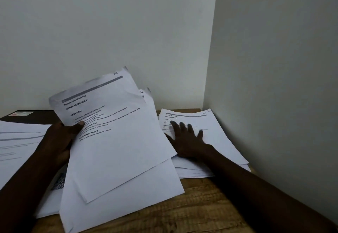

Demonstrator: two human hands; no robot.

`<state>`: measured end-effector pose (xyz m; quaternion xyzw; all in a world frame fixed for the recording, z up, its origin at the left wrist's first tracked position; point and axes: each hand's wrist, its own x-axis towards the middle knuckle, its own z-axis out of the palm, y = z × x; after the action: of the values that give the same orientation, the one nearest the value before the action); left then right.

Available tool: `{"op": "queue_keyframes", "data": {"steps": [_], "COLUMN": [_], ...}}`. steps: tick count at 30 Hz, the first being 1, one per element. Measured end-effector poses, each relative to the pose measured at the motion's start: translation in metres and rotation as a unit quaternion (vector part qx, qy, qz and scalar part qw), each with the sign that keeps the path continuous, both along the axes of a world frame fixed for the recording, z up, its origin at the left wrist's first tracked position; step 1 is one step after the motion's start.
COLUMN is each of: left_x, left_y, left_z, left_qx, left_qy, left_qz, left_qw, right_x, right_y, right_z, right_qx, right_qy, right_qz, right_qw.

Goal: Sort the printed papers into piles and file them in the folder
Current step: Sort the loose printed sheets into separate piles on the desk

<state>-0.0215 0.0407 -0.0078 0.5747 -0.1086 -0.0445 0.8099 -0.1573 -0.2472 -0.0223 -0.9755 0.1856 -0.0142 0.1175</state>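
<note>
Gripping sheets (113, 141) headed "Replace Toilet Paper Roll", left hand (60, 141) holds them.

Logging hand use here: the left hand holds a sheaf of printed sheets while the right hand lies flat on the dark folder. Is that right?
One slip. In the head view the right hand lies flat on the pile of papers by the wall; the left hand does hold the sheaf.
</note>
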Motion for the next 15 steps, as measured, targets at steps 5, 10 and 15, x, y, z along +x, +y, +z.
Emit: {"op": "queue_keyframes", "data": {"steps": [5, 10, 15], "left_x": [0.003, 0.0, -0.002], "left_y": [0.001, -0.003, -0.007], "left_z": [-0.001, 0.001, 0.002], "left_qx": [0.003, 0.006, 0.008], "left_qy": [-0.004, 0.002, 0.008], "left_qz": [-0.005, -0.014, -0.018], "left_qw": [1.0, 1.0, 1.0], "right_x": [-0.006, -0.01, -0.013], "right_y": [-0.021, -0.031, -0.008], "right_z": [0.003, 0.016, 0.041], "right_qx": [-0.005, 0.048, 0.48], "right_qy": [0.072, 0.024, -0.162], "right_qz": [0.025, 0.053, 0.057], "right_qw": [0.997, 0.997, 0.86]}}
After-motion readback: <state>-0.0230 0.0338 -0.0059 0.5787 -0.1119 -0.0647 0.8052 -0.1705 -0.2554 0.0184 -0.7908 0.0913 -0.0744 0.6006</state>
